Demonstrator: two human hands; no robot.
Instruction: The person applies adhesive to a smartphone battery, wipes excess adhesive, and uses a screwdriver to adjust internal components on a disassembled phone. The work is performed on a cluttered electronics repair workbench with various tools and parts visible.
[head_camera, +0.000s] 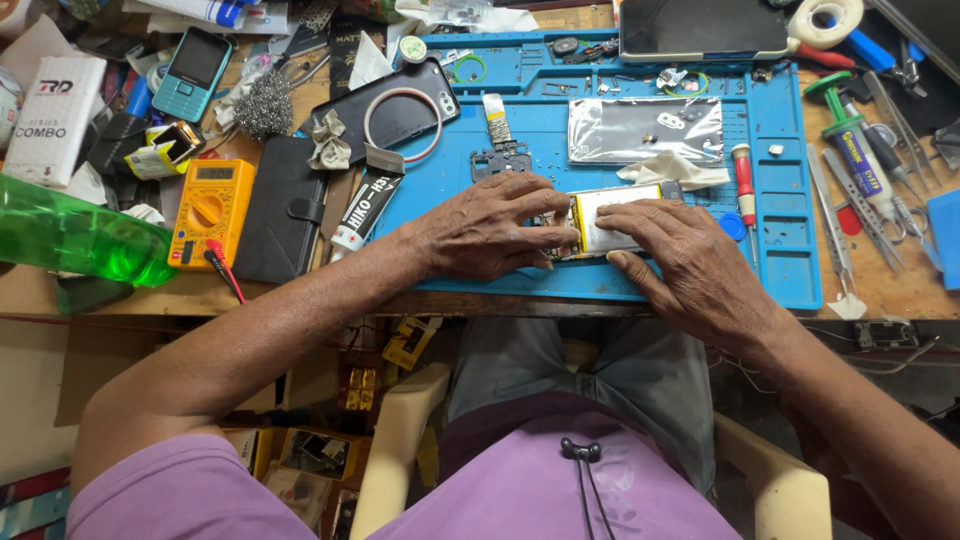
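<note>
On the blue mat (780, 270) at the worktop edge, the battery (610, 222) is pressed flat by both hands, left hand (490, 228) and right hand (690, 262), each grip spread, apparently to seat it.

Both forearms reach forward from the lower corners and converge at centre. Left hand (492, 227) lies palm down, fingers (545, 205) stretched right, tips pressing flat. Right hand (690, 262) also palm down, fingers pointing left toward the other hand, thumb (628, 277) splayed low. Fingertips of the two hands nearly meet. Wrists low, both bare.
</note>
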